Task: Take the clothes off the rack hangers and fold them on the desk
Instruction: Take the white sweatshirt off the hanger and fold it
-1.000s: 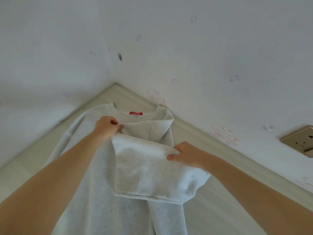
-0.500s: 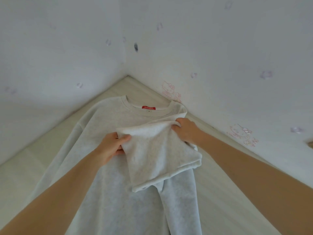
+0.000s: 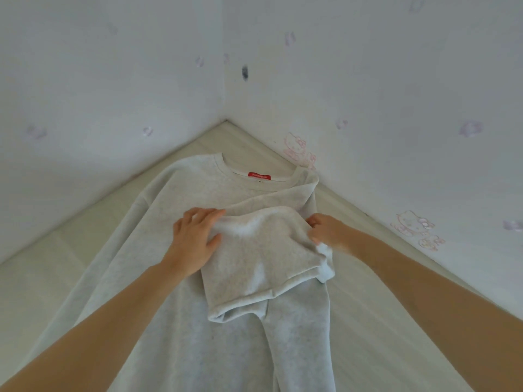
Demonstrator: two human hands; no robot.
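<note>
A light grey sweatshirt (image 3: 181, 210) with a red neck label lies flat on the pale desk (image 3: 376, 321), collar toward the wall corner. Its right sleeve (image 3: 263, 258) is folded back over the chest, cuff end doubled toward me. My left hand (image 3: 195, 239) lies on the sleeve's left edge with fingers spread and nearly straight, thumb on the fabric. My right hand (image 3: 325, 232) pinches the sleeve's right edge near the shoulder fold, fingers curled into the cloth.
Two white walls (image 3: 368, 80) with faint pink cartoon prints meet at the desk's far corner. The desk surface runs along both walls; bare desk shows to the right of the sweatshirt and at the far left (image 3: 36, 281).
The folded sleeve has come down from being held up onto the chest. My left hand has gone from gripping its edge to lying flatter on it. The camera tilted so the corner sits higher.
</note>
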